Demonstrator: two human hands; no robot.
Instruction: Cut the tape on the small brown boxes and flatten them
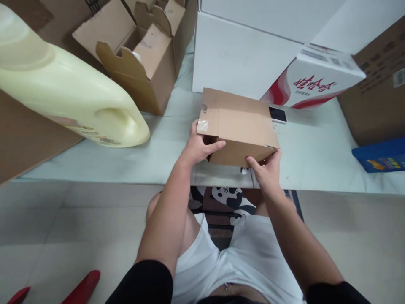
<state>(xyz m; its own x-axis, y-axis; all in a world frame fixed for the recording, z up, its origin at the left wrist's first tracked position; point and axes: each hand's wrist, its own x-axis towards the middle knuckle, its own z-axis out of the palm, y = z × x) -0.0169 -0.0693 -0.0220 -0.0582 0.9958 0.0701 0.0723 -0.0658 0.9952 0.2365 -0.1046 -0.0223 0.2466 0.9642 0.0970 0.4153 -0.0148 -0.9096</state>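
Note:
A small brown cardboard box [240,124] sits near the front edge of a pale table [133,156], its flaps closed and bits of clear tape on its corners. My left hand [198,145] grips its near left corner, thumb along the front face. My right hand [267,169] holds the near right corner from below, fingers curled against the box. Both forearms reach up from my lap.
A big cream plastic jug [72,93] lies on its side at left. An open brown carton [142,50] stands behind it. White boxes [240,55], a red-and-white carton [316,82], a dark phone [277,114], a brown box [376,84] and a blue pack [381,155] fill the right.

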